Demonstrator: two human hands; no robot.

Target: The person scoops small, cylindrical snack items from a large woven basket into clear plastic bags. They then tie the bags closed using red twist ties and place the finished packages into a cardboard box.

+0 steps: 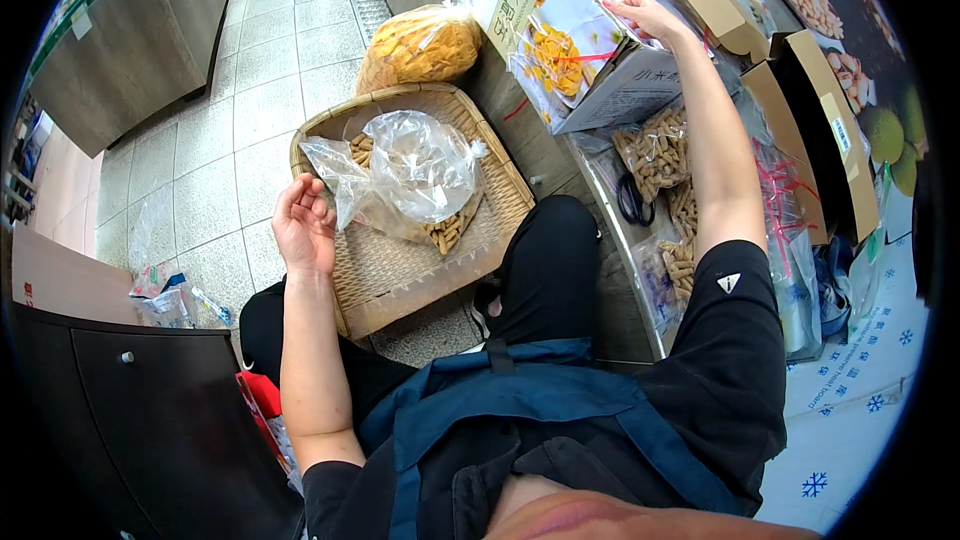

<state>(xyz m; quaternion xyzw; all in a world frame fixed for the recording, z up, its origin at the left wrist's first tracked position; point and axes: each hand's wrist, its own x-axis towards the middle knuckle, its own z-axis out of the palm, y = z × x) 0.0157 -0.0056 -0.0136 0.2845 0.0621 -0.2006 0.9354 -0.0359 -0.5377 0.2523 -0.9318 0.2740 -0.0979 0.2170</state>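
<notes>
My left hand point(305, 226) is palm up with loosely curled fingers and nothing visible in it. It is beside the left rim of a woven bamboo basket point(397, 292). A clear plastic bag point(424, 165) lies crumpled in the basket, with brown stick-shaped snacks point(445, 234) showing under and around it. My right hand point(646, 19) reaches over a printed cardboard box point(615, 94), its fingers on the packaging at the open top. Whether they grip it is hidden. Below the right forearm lie clear bags of stick snacks point(654, 146).
A tied bag of yellow chips point(420, 45) stands behind the basket. Open cardboard cartons point(829, 142) line the right side. A roll of black cord point(634, 199) and red ties point(784, 195) lie nearby. A dark cabinet point(150, 390) is at lower left, with plastic litter point(176, 300) beside it.
</notes>
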